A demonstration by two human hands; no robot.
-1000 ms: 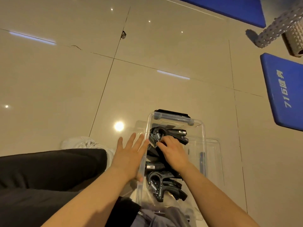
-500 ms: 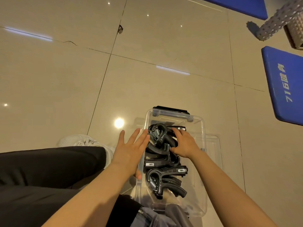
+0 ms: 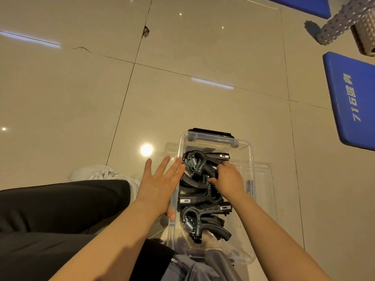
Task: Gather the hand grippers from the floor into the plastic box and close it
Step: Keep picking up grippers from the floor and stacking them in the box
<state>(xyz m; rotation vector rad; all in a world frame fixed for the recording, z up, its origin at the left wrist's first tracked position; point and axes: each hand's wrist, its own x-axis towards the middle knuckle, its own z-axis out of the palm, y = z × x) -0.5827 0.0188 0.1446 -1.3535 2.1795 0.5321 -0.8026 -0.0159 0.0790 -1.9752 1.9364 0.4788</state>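
Note:
A clear plastic box [image 3: 248,157] stands open on the tiled floor in front of me, with a black latch [image 3: 210,132] at its far end. Several black hand grippers with steel springs lie inside: a top one [image 3: 197,165], a middle one [image 3: 199,196] and a near one [image 3: 205,222]. My right hand [image 3: 228,179] is inside the box, fingers curled onto the top hand gripper. My left hand [image 3: 159,187] rests flat, fingers spread, against the box's left wall. The clear lid [image 3: 263,179] lies under or beside the box on the right.
My black-trousered leg [image 3: 60,209] and white shoe [image 3: 95,173] are left of the box. A blue mat [image 3: 353,98] lies at the right, another at the top right, with a grey textured roller [image 3: 345,19] near it. Tiled floor stretches beyond.
My right hand has shifted from the left side of the pile to the right side of the top hand gripper. The left hand stays against the box wall.

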